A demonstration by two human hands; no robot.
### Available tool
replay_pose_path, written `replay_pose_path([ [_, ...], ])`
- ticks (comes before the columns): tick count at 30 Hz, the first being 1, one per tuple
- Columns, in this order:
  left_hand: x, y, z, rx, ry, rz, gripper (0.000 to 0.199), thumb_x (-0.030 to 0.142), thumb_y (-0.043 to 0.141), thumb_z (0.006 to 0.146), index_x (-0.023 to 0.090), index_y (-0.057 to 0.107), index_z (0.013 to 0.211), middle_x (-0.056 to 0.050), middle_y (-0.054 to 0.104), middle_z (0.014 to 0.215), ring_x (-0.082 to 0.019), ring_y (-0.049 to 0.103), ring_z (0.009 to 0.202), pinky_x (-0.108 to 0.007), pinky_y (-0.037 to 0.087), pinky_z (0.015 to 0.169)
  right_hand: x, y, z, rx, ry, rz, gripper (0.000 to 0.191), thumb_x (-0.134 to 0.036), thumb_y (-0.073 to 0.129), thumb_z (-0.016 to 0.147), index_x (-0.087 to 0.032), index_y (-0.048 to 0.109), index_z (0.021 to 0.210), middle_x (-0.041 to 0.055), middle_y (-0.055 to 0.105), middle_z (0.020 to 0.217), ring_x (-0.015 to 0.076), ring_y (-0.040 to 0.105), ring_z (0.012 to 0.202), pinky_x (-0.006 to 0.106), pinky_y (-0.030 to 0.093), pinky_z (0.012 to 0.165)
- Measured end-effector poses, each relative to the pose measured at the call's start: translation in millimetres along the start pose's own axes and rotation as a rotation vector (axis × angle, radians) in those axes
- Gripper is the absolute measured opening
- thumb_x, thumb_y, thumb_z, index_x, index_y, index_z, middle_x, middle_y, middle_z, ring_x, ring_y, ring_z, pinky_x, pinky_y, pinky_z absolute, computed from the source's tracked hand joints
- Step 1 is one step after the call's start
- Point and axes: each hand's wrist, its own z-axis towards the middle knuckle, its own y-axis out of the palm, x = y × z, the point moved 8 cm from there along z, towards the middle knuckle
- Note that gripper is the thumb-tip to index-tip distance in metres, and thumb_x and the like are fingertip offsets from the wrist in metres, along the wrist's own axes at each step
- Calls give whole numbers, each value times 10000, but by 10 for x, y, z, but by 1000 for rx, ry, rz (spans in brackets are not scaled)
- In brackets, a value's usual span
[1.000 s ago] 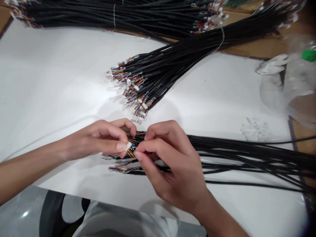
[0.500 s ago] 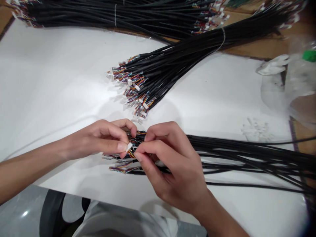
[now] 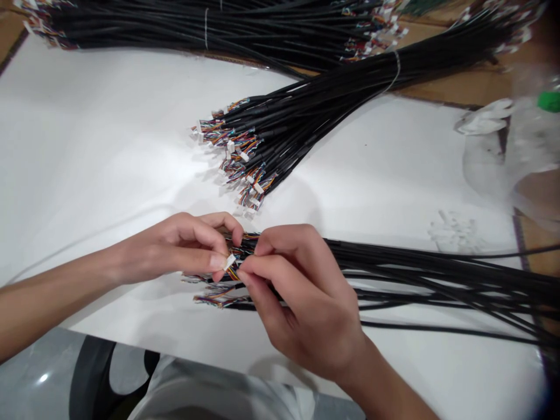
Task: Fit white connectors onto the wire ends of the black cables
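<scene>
Along the near edge of the white sheet (image 3: 131, 146), both hands worked close together in the head view. The left hand (image 3: 166, 251) reached in from the lower left, its thumb and fingers clamped on a small white plastic connector (image 3: 229, 262) that sat tilted at the thumb tip. The right hand (image 3: 306, 297) came from the lower right, its thumb and forefinger pinched together on thin coloured wires (image 3: 234, 272) just beside the connector, nearly touching the left fingertips. Those wires belonged to a loose bunch of black cables (image 3: 437, 280) that ran under the right hand and off the right edge of the view. More wire ends (image 3: 221, 300) lay on the sheet just below the hands.

Open white sheet spread to the left of the hands. Just above them, the connector ends of a tied cable bundle (image 3: 280, 140) fanned out near the knuckles without touching them. A second bundle (image 3: 196, 29) crossed the top edge, over brown cardboard (image 3: 455, 87). Clear plastic (image 3: 525, 151) bunched at the right edge, and a white sleeve (image 3: 188, 396) filled the bottom edge.
</scene>
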Motion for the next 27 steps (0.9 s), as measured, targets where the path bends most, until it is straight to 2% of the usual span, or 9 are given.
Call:
replay_pose_path([
  [11, 22, 16, -6, 15, 44, 67, 214, 192, 608, 816, 130, 644, 614, -27, 507, 984, -108, 502, 760, -220, 370, 624, -51, 65, -57, -11, -76, -79, 141, -3, 538, 852, -108, 589, 930, 84, 550, 1003, 132, 523, 886, 204, 503, 679],
  [21, 24, 22, -24, 35, 73, 97, 213, 217, 618, 829, 128, 631, 636, -16, 511, 989, -100, 517, 773, -202, 396, 660, -21, 99, -30, -8, -5, -53, 124, -43, 550, 863, -140, 575, 937, 78, 568, 957, 123, 555, 821, 209, 525, 687],
  [27, 37, 14, -26, 64, 96, 124, 232, 254, 606, 844, 128, 636, 652, -31, 524, 968, -117, 519, 780, -206, 393, 621, -9, 93, -32, 12, 19, -54, 143, -27, 557, 847, -132, 585, 940, 75, 567, 936, 121, 567, 789, 217, 531, 660],
])
